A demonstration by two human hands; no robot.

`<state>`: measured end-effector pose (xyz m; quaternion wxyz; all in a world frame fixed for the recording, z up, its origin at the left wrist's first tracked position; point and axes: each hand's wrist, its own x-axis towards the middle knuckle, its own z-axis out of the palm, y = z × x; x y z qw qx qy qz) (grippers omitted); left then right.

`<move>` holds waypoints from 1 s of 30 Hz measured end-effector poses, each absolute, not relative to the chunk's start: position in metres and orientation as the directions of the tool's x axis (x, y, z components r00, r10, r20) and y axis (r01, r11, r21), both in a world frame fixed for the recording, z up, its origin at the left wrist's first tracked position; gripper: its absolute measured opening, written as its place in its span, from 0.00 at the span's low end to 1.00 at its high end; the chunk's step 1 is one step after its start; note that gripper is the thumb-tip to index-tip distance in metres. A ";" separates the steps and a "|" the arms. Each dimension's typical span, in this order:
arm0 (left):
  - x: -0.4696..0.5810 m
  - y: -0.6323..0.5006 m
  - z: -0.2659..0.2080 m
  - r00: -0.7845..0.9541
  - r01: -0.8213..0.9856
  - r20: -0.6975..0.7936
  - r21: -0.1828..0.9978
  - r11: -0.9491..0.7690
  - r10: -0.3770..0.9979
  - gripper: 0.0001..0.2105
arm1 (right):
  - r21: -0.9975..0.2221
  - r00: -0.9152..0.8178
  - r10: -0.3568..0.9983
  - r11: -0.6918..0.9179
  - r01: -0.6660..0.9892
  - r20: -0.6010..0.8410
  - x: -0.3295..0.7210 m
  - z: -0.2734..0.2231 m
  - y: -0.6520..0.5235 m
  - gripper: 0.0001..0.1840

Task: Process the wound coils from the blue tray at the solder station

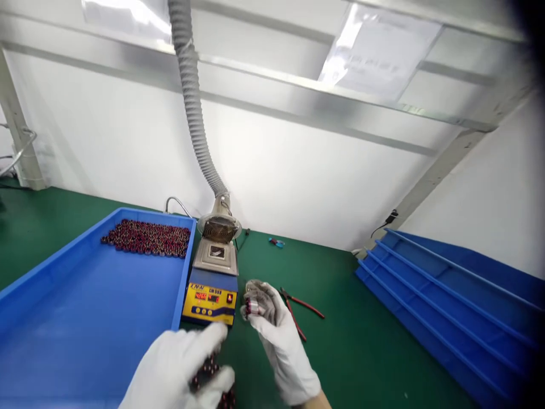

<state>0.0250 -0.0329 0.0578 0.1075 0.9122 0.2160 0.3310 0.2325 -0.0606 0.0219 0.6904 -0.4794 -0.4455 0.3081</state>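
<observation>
My right hand (pixel 276 341), in a white glove with greyed fingertips, is closed around a small cylindrical part (pixel 253 307). This part has a silvery band and dark red ends, like a small wound coil core; the fingers cover some of it. Lower down, my left hand (pixel 183 369), also gloved in white, is slightly blurred, its index finger and thumb apart. Between and below those fingers shows a cluster of small dark parts with coppery dots (pixel 208 372). Whether the left fingers touch them I cannot tell.
A blue tray (pixel 106 318) at left holds many dark red parts (pixel 149 237) at its far end. Beside it stands a yellow-fronted solder pot (pixel 209 301) under a grey extraction hose (pixel 193 108). Red-handled pliers (pixel 303 307) lie right of my hand. Stacked blue trays (pixel 447 307) lean at right.
</observation>
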 end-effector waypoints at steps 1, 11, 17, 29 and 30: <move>0.032 -0.025 0.067 0.598 0.366 0.655 0.289 -0.884 0.462 0.19 | -0.885 0.409 0.838 0.447 -0.133 0.362 0.225 0.037 -0.056 0.28; 0.046 0.020 0.081 0.340 0.288 0.909 0.143 -0.947 0.241 0.17 | -0.805 0.277 0.884 0.461 -0.374 0.377 0.168 0.101 -0.044 0.21; 0.033 0.015 0.102 0.483 0.161 0.839 0.196 -0.967 0.251 0.10 | -0.847 0.030 0.855 0.518 -0.115 0.519 0.189 0.098 -0.039 0.17; 0.030 0.018 0.102 0.454 0.366 0.886 -0.091 -0.926 0.092 0.10 | -0.814 0.426 0.848 0.473 -0.337 0.316 0.171 0.093 -0.041 0.15; 0.030 0.018 0.100 0.452 0.395 0.886 -0.092 -0.914 0.106 0.10 | -0.827 0.412 0.862 0.446 -0.341 0.295 0.166 0.095 -0.043 0.16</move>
